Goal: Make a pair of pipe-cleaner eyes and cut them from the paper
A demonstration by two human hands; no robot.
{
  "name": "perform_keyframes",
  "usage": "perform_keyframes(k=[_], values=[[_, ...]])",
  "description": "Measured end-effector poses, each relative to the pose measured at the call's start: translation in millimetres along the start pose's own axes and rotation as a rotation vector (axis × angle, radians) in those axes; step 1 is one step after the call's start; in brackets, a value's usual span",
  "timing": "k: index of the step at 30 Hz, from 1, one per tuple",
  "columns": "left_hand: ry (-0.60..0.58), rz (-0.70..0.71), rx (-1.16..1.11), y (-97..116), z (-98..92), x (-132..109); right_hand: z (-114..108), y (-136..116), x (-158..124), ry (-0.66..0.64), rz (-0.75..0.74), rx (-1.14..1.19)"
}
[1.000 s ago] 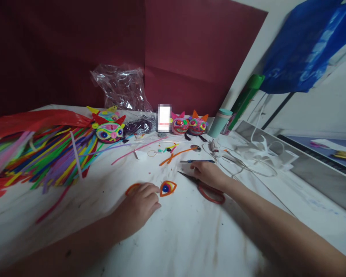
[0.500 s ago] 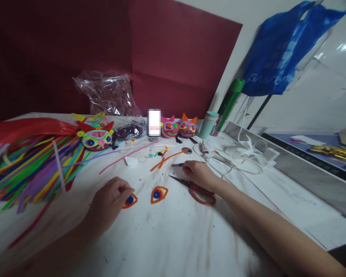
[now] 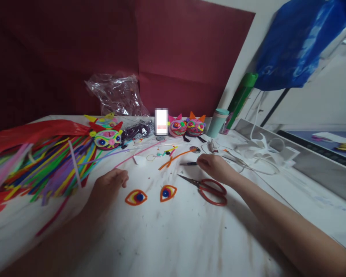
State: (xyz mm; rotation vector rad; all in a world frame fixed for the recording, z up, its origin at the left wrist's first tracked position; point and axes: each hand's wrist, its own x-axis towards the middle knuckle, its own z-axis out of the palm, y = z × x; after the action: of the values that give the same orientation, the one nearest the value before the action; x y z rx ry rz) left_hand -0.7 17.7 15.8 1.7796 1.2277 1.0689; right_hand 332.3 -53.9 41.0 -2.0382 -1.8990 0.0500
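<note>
My left hand [image 3: 111,185] is closed, thumb against fingers, above the table left of two flat eye shapes. It overlaps the near end of a pink pipe cleaner [image 3: 138,154]; whether it grips that is hidden. The left eye shape [image 3: 136,197] and the right eye shape [image 3: 168,193] have orange outlines, yellow and red bands and blue centres. My right hand [image 3: 215,166] is closed around the back end of a slim dark pointed tool [image 3: 189,164] lying on the table. Just below that hand rest red-handled scissors [image 3: 209,188], blades pointing left.
Colourful pipe cleaners [image 3: 57,165] spread at left beside a decorated animal head [image 3: 106,139]. Two more heads [image 3: 195,126] stand at the back near a mint-green cup [image 3: 218,123]. White cables [image 3: 259,154] lie at right. Orange pipe cleaner pieces [image 3: 178,156] lie mid-table.
My left hand has moved up and left, uncovering the left eye shape. My right hand has shifted right, showing more of the dark tool and the scissors' handles. The view has turned slightly left.
</note>
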Motion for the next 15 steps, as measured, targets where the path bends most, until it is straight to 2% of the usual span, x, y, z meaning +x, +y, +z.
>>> perform_keyframes(k=[5, 7, 10, 13, 15], values=[[-0.059, -0.118, -0.112, 3, 4.0, 0, 3, 10, 6, 0.111, 0.036, 0.103], [-0.078, -0.098, -0.093, 8, 4.6, -1, 5, 13, 7, 0.146, 0.063, 0.155], [-0.112, -0.025, 0.053, 16, 1.5, -3, 4, 20, 9, 0.216, 0.107, 0.188], [-0.169, 0.070, 0.170, 17, -2.4, -5, -5, 37, 13, 0.321, 0.188, 0.181], [-0.187, 0.040, 0.196, 15, -2.1, -6, -15, 53, 19, 0.394, 0.252, 0.165]])
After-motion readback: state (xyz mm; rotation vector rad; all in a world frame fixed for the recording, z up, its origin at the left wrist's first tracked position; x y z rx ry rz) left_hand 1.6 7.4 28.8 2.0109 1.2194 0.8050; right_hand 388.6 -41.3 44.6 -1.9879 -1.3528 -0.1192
